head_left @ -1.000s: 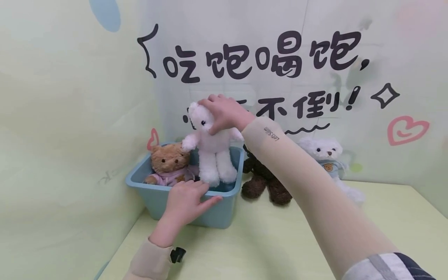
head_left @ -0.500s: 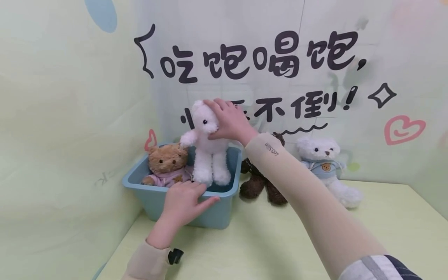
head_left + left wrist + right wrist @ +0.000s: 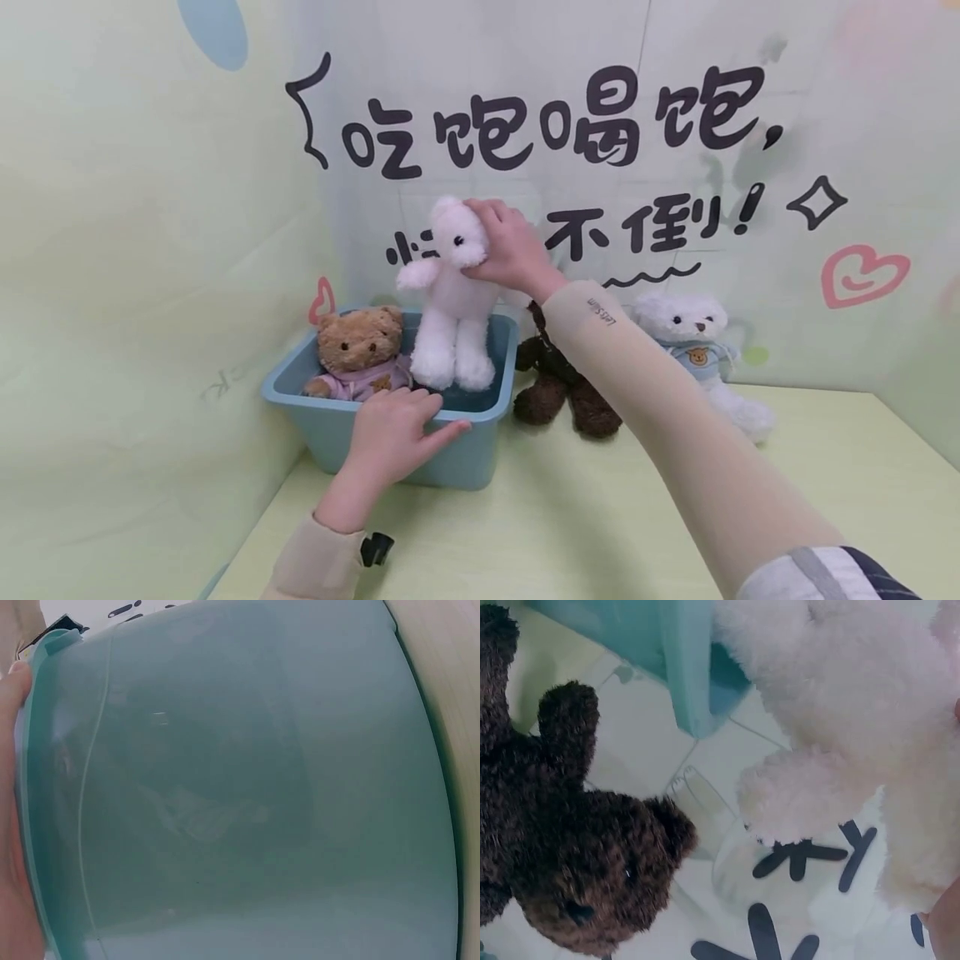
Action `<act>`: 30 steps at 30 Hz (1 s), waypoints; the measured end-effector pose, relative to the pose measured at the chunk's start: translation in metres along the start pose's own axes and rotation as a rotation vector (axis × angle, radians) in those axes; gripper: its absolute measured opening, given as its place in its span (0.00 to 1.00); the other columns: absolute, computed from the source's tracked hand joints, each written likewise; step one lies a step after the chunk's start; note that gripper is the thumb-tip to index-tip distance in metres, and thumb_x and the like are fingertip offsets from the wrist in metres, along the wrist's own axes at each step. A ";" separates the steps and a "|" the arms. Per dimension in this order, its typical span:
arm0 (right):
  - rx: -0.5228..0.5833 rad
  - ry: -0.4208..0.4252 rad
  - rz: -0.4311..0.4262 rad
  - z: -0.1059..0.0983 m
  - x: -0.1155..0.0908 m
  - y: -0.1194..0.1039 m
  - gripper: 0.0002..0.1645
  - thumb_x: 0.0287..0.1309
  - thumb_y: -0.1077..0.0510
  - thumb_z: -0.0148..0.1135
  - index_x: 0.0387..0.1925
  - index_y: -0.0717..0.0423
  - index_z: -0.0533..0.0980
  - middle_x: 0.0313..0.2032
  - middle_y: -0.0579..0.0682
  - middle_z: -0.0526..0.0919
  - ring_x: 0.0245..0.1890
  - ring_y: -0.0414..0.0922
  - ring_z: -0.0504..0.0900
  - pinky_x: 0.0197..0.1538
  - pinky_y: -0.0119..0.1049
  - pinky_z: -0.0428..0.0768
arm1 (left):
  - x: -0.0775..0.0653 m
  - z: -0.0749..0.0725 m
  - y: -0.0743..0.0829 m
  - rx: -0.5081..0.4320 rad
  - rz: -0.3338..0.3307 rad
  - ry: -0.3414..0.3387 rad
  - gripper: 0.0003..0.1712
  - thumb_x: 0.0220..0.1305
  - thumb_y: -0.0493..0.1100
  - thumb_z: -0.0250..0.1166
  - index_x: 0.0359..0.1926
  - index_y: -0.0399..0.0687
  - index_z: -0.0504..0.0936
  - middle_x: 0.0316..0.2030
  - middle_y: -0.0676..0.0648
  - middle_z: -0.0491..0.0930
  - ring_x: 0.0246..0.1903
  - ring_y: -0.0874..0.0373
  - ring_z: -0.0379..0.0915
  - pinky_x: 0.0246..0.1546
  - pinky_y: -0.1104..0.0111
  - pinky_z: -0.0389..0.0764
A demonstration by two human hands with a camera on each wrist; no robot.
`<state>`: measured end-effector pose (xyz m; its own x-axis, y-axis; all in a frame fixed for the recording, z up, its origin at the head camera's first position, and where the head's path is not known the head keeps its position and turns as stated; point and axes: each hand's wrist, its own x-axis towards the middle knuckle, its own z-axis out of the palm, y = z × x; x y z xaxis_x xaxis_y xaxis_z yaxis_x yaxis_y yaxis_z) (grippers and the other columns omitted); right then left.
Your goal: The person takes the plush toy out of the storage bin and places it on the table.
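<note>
A pale pinkish-white teddy bear [image 3: 457, 292] hangs upright over the right part of a blue plastic bin [image 3: 457, 467], its feet around rim height. My right hand [image 3: 513, 250] grips it by the side of its head, thumb near the chin. Over the bin's front rim lies my left hand [image 3: 392, 437], holding it with the fingers reaching inside and the thumb outside. A light-brown teddy bear [image 3: 360, 346] in a pink top sits in the bin's left part. The left wrist view is mostly the bin's wall [image 3: 225, 787]; the hand's edge [image 3: 15, 825] shows at left.
Right of the bin, a dark brown teddy bear [image 3: 543, 400] sits partly behind my right forearm. Farther right is a white teddy bear [image 3: 697, 358] in a blue top. All stand on a pale yellow table [image 3: 570, 533] before a printed backdrop [image 3: 480, 50].
The pinkish-white teddy bear in my right hand has risen a little and shifted slightly right after a slight dip. The left hand stays on the bin's rim.
</note>
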<state>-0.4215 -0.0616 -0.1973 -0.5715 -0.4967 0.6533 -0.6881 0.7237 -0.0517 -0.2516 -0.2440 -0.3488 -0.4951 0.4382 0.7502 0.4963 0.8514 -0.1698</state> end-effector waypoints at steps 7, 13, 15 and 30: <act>0.033 0.016 0.054 -0.034 0.004 0.011 0.55 0.31 0.40 0.70 0.63 0.43 0.53 0.57 0.50 0.62 0.52 0.47 0.66 0.50 0.40 0.67 | 0.002 -0.001 0.004 0.000 0.010 0.023 0.29 0.48 0.70 0.54 0.12 0.57 0.54 0.12 0.61 0.46 0.11 0.67 0.37 0.12 0.71 0.44; 0.025 0.007 0.059 -0.060 0.008 0.017 0.55 0.32 0.41 0.70 0.63 0.41 0.52 0.57 0.49 0.61 0.51 0.47 0.67 0.50 0.40 0.67 | 0.000 0.001 0.004 -0.005 -0.017 -0.029 0.29 0.49 0.71 0.53 0.12 0.57 0.55 0.11 0.59 0.50 0.09 0.65 0.43 0.12 0.71 0.46; 0.027 0.010 0.064 -0.068 0.008 0.021 0.55 0.32 0.41 0.70 0.63 0.42 0.52 0.57 0.49 0.61 0.51 0.47 0.67 0.51 0.40 0.66 | -0.001 0.002 0.003 -0.004 -0.023 -0.046 0.29 0.49 0.71 0.53 0.12 0.57 0.56 0.10 0.58 0.51 0.09 0.64 0.44 0.12 0.70 0.46; 0.026 -0.019 0.101 -0.119 -0.010 0.061 0.56 0.31 0.42 0.71 0.63 0.42 0.52 0.58 0.51 0.61 0.53 0.50 0.65 0.54 0.45 0.62 | 0.000 0.001 0.001 0.006 -0.034 -0.066 0.28 0.49 0.71 0.51 0.13 0.58 0.58 0.11 0.59 0.53 0.09 0.64 0.47 0.12 0.70 0.48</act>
<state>-0.4038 0.0445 -0.1171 -0.6465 -0.4307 0.6296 -0.6379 0.7580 -0.1364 -0.2519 -0.2426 -0.3495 -0.5579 0.4266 0.7119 0.4743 0.8678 -0.1483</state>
